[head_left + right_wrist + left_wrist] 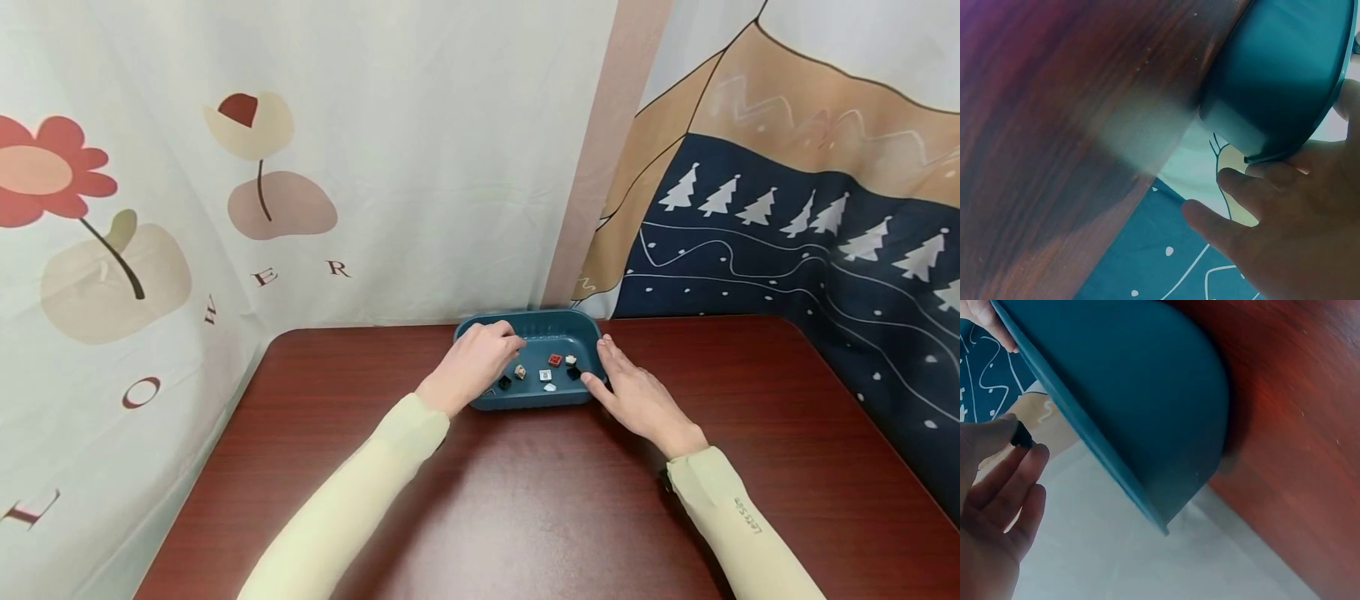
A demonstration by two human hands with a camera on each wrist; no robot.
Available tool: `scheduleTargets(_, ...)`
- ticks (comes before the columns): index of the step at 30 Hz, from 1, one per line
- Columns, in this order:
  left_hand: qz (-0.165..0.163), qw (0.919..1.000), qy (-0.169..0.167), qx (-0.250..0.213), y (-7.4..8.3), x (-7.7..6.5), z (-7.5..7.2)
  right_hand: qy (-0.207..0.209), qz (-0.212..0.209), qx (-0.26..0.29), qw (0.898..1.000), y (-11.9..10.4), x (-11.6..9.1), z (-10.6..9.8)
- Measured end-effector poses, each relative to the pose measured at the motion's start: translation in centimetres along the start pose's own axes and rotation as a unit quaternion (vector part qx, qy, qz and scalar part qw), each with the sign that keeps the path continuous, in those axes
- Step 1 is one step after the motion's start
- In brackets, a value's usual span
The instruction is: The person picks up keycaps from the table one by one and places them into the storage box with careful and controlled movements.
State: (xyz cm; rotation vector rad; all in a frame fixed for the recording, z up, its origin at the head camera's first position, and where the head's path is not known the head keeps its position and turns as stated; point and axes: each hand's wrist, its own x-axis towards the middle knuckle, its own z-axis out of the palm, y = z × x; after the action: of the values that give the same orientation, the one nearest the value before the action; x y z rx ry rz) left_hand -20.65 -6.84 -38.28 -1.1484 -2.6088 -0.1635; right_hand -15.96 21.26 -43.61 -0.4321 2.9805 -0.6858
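A teal plastic tray [551,402] with raised walls sits at the back of the table. My left hand [480,354] is over its left side and pinches a small black piece [1021,435] between thumb and fingertips, above the rim in the left wrist view. My right hand [637,396] rests against the tray's right rim with fingers extended. Inside the tray lie a red piece [554,360], a white square piece [545,376], a beige piece [520,372], a black piece [505,382] and several other small ones.
The dark red-brown table [487,508] has a glossy surface. Behind it hangs a white curtain [420,167] with printed flowers and letters. On the right is a navy and tan cloth [750,242] with white trees.
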Motion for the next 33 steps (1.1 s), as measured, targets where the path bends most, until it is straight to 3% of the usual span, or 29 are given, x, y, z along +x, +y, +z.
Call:
scheduleTargets(12,-0.082,0.9902,-0.098,-0.057,-0.7,1.2,2.4,-0.001,0.002,0.004,1.0,0.0,0.0,0.0)
scheduleTargets(21,-0.12,0.9826,-0.123,-0.071,-1.1,1.5,3.2,-0.002,-0.003,0.008,1.0,-0.1,0.1,0.2)
scheduleTargets(26,-0.12,0.9848,-0.111,-0.059,-1.7,1.1,3.1,0.001,-0.01,0.006,1.0,-0.2,0.3,0.2)
scheduleTargets(33,-0.087,0.9957,-0.03,-0.011,-1.4,-0.6,1.7,0.004,-0.007,0.002,1.0,0.1,0.3,0.2)
